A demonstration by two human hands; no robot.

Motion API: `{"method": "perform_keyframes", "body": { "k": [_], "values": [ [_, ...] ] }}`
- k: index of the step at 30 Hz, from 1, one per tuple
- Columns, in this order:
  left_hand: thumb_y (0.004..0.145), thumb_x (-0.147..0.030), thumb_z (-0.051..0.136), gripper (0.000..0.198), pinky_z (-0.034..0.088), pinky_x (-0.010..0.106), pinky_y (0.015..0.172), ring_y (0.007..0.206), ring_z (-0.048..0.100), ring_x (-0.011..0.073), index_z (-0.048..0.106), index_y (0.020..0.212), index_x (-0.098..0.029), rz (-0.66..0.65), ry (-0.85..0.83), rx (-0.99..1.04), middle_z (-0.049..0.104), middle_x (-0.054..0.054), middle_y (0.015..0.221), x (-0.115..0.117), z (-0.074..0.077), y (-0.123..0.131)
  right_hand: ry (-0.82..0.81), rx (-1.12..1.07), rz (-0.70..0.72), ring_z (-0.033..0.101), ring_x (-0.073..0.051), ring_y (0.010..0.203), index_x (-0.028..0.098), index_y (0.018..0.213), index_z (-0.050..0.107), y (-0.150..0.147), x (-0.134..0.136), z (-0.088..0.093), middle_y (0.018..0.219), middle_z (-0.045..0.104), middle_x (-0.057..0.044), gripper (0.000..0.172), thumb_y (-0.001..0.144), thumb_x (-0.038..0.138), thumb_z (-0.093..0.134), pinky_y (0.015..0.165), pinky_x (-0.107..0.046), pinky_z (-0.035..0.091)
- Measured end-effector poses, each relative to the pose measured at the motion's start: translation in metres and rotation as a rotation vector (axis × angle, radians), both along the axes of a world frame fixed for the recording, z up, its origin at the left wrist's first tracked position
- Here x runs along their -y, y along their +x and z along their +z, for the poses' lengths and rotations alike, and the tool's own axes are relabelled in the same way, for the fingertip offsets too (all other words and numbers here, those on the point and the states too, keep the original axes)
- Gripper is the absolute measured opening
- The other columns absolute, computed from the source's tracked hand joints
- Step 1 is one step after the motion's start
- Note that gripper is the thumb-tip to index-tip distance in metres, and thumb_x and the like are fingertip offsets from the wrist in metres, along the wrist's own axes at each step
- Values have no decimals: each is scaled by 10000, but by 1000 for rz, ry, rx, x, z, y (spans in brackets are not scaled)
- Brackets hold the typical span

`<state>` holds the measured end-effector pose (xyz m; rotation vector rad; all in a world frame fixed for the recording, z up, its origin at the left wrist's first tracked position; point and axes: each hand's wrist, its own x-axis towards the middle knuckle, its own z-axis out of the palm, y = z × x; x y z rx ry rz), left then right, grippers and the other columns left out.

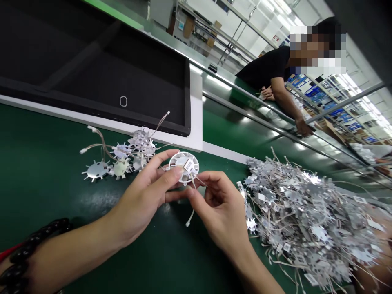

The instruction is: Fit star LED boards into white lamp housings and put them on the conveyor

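My left hand is closed on a round white plastic housing, thumb on top and fingers beneath. A silvery spoked disc with a small printed label sits inside the rim. Thin wire comes out at the housing's lower right side and ends in a small white connector that hangs over the table. The thumb and fingers of my right hand pinch that wire close to the rim; the exact contact is partly hidden. Left of the housing lies a small group of similar spoked discs with wires.
To the right a large heap of wired spoked discs covers the green table. A black foam-lined tray with a white ring in it lies at the upper left. Past a metal rail, a co-worker leans over a bench.
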<state>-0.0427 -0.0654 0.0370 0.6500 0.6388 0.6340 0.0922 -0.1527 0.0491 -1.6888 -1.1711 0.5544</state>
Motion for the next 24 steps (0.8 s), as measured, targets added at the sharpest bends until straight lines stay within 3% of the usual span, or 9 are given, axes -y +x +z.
{"method": "perform_keyframes", "body": {
  "k": [8, 24],
  "values": [
    [931, -345, 746, 485, 670, 265, 735, 907, 729, 184, 534, 1355, -247, -34, -20, -12, 744, 34, 1026, -1, 1, -2, 24, 132, -11, 686, -150, 583, 234, 944, 787, 7, 4, -2, 780, 801, -26, 89, 919, 289, 721, 445, -232, 450],
    [930, -302, 734, 380, 690, 280, 649, 861, 697, 179, 578, 1268, -226, -68, 27, 19, 703, 30, 1029, 0, 1, -2, -14, -16, -10, 763, -178, 666, 242, 876, 784, 9, 5, 12, 818, 829, -24, 63, 908, 258, 731, 497, -232, 546]
  ]
}}
